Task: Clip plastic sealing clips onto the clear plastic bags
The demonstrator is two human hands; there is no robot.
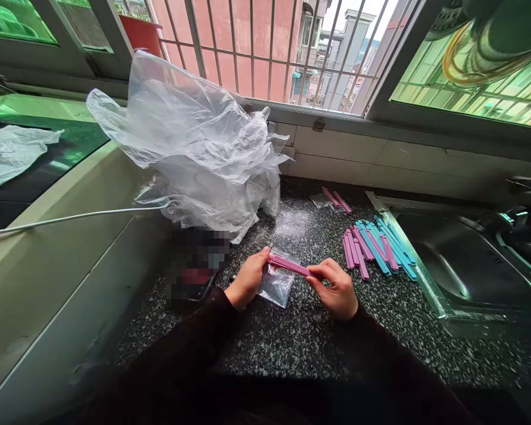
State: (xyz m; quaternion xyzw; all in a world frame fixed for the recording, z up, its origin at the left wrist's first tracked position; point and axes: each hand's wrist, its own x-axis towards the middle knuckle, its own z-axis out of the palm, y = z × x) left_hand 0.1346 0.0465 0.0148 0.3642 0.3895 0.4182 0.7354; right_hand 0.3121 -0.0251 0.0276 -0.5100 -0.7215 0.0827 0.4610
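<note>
A long pink plastic bag clip [291,265] is held level between my two hands over the dark speckled counter. My left hand [248,279] pinches its left end with the thumb on top. The fingers of my right hand [337,289] are closed on its right end. Just beneath the clip is a small clear plastic bag [276,287], beside my left fingers; whether they grip its edge too, I cannot tell. Whether the pink piece is one clip or several together is unclear. To the right lie loose pink clips [357,251] and blue clips [396,242] in a pile.
Two pink clips [341,202] lie on clear film near the wall. A big crumpled clear plastic bag [203,147] stands at the back left, and a phone [199,289], partly blurred out, is before it. The metal sink [451,260] is at right.
</note>
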